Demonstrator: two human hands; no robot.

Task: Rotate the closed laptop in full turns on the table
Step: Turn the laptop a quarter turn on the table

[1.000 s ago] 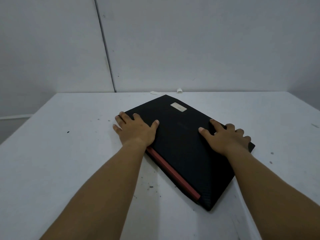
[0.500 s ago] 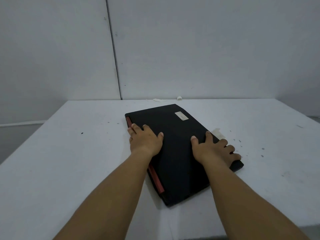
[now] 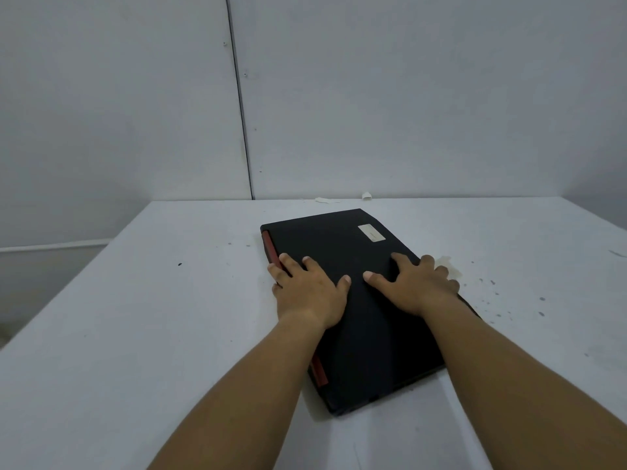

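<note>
Pressing both palms flat on the closed laptop [image 3: 353,300], I've got it lying on the white bench [image 3: 135,317], long axis running near to far with the far end angled a touch to the right. My left hand [image 3: 310,293] sits spread on the lid at the left edge, fingers draped over the red hinge strip [image 3: 269,247] there, so that side has something to push against. My right hand [image 3: 415,288] lies splayed on the lid toward the right edge, outer fingers curling over the rim. Neither hand is closed around anything; both are wide open and bearing down, which I reckon gives friction to swivel the machine without lifting it. Hands on opposite edges should work as a pair, one pushing away, one pulling in. The turn looks to be mid-way.

Count: one laptop, one pale label [image 3: 371,232] on its lid near the far end, two hands. Two scraps of white tape [image 3: 366,195] sit at the far edge by the wall, and dark specks dot the bench on the right.
</note>
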